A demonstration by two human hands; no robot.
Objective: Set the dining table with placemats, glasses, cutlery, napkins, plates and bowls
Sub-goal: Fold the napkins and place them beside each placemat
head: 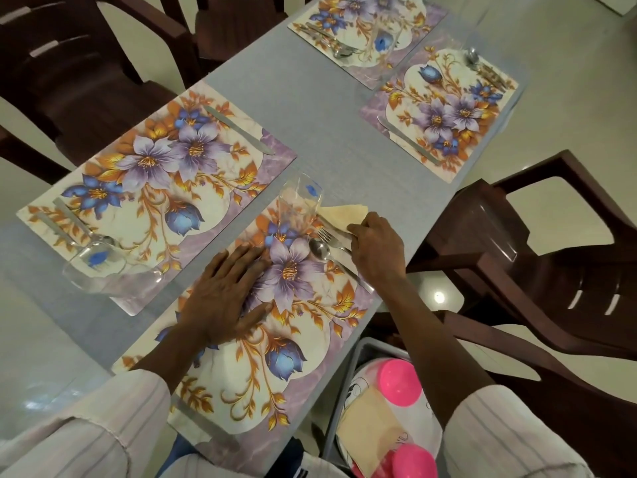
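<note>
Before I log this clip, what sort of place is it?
Probably a home dining room: a table laid with four floral placemats, cutlery and glasses, with brown chairs around it.

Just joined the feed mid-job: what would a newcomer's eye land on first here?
The floral placemats, four across the grey table, dominate. On the nearest placemat the left hand presses flat, while the right hand pinches a cream napkin beside the glass at its far right corner. Pink bowls sit in a container below the table's edge.
</note>
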